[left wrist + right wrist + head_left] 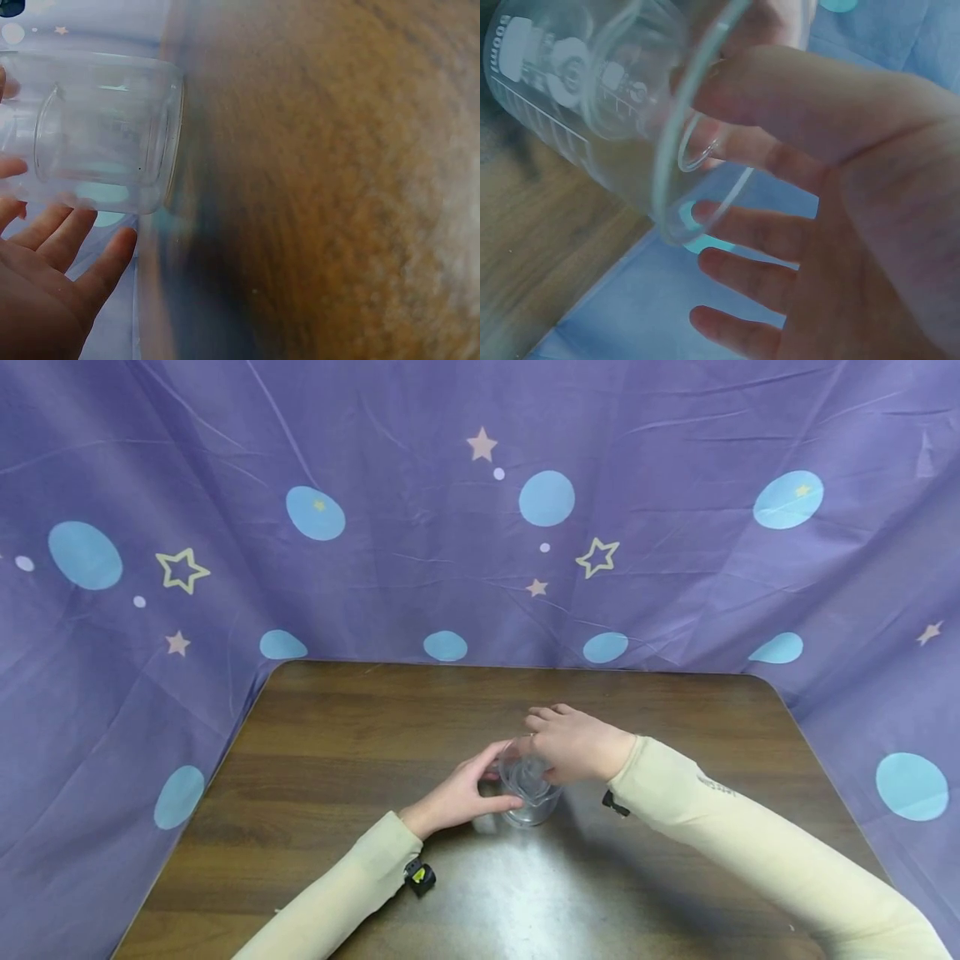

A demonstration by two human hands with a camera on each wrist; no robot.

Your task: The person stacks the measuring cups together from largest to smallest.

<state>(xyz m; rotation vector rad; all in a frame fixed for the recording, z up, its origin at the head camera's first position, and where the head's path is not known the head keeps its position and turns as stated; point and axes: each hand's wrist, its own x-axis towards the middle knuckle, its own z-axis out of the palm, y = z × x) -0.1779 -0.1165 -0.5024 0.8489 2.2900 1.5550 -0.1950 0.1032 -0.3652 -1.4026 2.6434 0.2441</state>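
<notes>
A large clear glass beaker (528,817) stands upright on the table, with white graduations visible in the right wrist view. Inside it is a smaller glass beaker (97,142), also with white marks. My left hand (457,797) holds the large beaker from the left, thumb on the near side and fingers on the far side. From above, my right hand (581,743) reaches over the large rim and pinches the smaller beaker near its rim between thumb (780,94) and index finger; the other fingers stretch outside the rim. The clear glass makes the exact contact hard to see.
The brown wooden table (337,727) has rounded far corners. A purple curtain (405,560) with stars and blue ovals surrounds its back and sides. Each sleeved wrist carries a small black device (420,877).
</notes>
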